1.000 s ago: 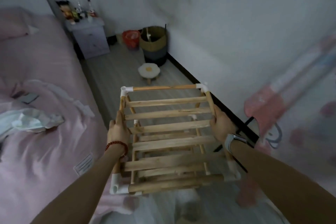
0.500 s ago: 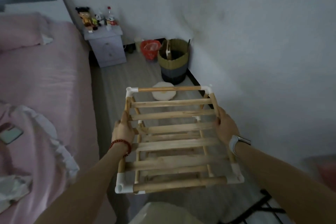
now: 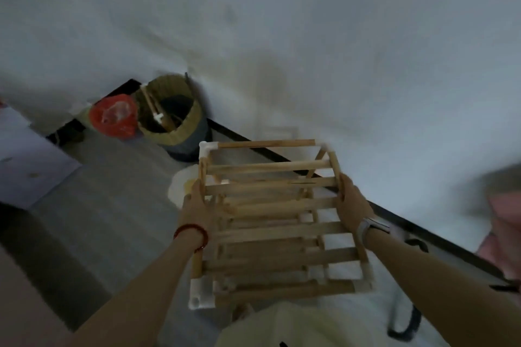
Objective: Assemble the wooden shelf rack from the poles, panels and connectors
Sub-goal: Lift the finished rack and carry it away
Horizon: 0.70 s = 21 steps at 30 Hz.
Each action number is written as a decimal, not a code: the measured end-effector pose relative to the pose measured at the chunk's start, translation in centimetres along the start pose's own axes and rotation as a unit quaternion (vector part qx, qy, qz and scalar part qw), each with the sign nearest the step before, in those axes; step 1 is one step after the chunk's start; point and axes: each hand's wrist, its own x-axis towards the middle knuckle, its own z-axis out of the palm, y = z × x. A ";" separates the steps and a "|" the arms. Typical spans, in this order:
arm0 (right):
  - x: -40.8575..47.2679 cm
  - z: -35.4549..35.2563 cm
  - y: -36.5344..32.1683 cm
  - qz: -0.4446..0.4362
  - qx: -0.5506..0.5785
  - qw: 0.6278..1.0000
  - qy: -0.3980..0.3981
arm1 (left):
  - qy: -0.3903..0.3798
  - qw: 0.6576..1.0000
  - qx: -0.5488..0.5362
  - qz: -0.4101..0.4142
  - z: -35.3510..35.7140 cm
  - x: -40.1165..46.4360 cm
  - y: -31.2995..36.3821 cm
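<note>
The left hand's fingers (image 3: 197,191) and the right hand's fingers (image 3: 342,191) are wrapping the rack (image 3: 276,222)'s side poles, holding it in the air over the floor (image 3: 112,220) by the wall (image 3: 310,51). It is looking light and stiff, though its push-fit connectors (image 3: 200,294) could be working loose, so gripping the poles seems safest.

The whole view is smeared by motion blur. The left hand (image 3: 194,207) and right hand (image 3: 351,205) cover parts of the wooden shelf rack's (image 3: 277,222) side poles, and their fingers are hidden behind the frame. The rack's lower tiers blur together under the top slats. A pink shape (image 3: 504,222) at the right edge and a pale cabinet (image 3: 25,160) at the left edge are cut off. The round pale object (image 3: 180,189) on the floor is half hidden by the rack.
</note>
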 end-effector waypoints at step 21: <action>15.5 5.6 11.4 0.357 0.072 0.920 0.144 | -0.364 0.904 0.147 0.169 23.4 26.8 11.0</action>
